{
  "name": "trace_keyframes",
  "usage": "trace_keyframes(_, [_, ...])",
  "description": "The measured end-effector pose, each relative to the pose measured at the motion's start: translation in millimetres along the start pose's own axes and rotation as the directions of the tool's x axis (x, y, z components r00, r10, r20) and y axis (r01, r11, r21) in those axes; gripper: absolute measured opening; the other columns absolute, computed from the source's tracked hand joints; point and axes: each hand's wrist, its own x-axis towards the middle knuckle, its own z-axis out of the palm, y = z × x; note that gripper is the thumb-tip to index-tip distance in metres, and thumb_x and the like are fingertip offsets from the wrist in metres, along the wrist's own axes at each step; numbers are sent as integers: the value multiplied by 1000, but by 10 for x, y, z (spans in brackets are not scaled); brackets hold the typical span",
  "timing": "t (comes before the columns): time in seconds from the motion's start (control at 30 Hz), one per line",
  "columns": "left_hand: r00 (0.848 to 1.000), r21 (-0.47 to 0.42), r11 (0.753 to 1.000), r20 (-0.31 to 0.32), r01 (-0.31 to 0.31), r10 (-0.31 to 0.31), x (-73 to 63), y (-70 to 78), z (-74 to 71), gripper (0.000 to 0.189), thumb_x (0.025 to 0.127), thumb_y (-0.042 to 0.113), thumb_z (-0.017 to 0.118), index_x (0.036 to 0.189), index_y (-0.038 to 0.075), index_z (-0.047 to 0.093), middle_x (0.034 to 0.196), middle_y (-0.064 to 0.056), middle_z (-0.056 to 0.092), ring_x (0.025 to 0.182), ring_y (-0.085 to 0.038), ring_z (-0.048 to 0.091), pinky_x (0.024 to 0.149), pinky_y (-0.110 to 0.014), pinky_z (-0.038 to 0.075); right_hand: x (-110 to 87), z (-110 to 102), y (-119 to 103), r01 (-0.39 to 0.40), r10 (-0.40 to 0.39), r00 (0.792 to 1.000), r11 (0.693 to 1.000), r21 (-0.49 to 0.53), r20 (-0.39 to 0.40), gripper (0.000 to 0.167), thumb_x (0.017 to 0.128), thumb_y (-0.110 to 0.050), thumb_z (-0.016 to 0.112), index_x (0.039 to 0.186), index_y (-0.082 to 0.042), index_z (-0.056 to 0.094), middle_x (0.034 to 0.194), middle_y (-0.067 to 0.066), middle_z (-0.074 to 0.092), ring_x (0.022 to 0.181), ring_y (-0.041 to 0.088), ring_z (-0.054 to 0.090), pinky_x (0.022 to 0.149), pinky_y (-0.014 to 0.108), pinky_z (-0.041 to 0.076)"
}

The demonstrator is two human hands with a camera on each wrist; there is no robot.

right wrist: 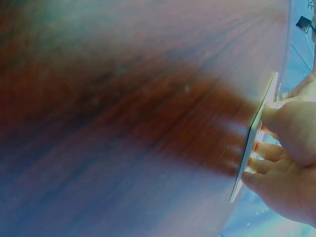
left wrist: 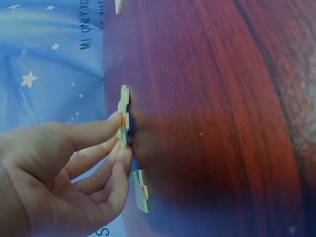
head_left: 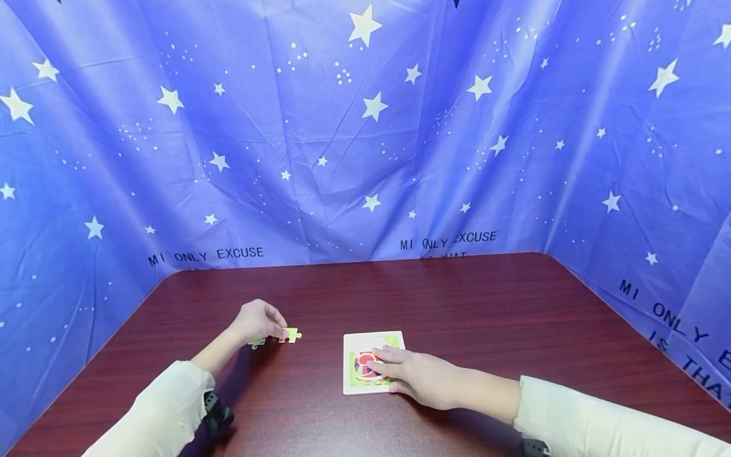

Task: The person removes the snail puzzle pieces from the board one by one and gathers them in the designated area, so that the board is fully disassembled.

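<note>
My left hand pinches a yellow-green jigsaw piece between thumb and fingers, left of the board. The left wrist view shows this piece edge-on, just above the table or touching it; I cannot tell which. A second jigsaw piece lies on the table beside the fingertips, partly hidden by the hand in the head view. My right hand rests with extended fingers on the right side of a white-rimmed puzzle board. Red, purple and green parts of its picture show; the fingers cover the rest.
The dark red wooden table carries everything. Behind it and at both sides hangs a blue curtain with white stars and black lettering. A black wrist camera sits under the left sleeve.
</note>
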Motion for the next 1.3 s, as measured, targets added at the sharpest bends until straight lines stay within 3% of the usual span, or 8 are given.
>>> trace_keyframes(0.33, [999,14,1000,-39,0,1,12,-32,22,9,66,7,81,70,5,73,60,-1,70,53,-9,50,51,-23,41,2,-4,-2,11,-11,1000,1000,-5,-14,44,96,-26,57,138,-16,53,145,6,51,134,22,49,103,33,47])
trace_keyframes(0.9, [999,11,1000,-27,-16,17,25,-55,17,9,66,6,81,70,6,73,60,-2,71,53,-8,50,52,-22,41,11,-10,-11,8,-8,1000,1000,-14,-8,44,96,-26,57,138,-16,52,146,6,51,135,21,49,104,33,47])
trace_keyframes(1.3, [1000,24,1000,-25,6,-5,-4,-50,13,9,66,6,81,71,6,73,61,-2,71,58,-9,53,55,-22,42,5,24,10,1,-1,1000,1000,-25,2,45,96,-25,57,140,-17,51,145,6,51,135,21,48,103,33,48])
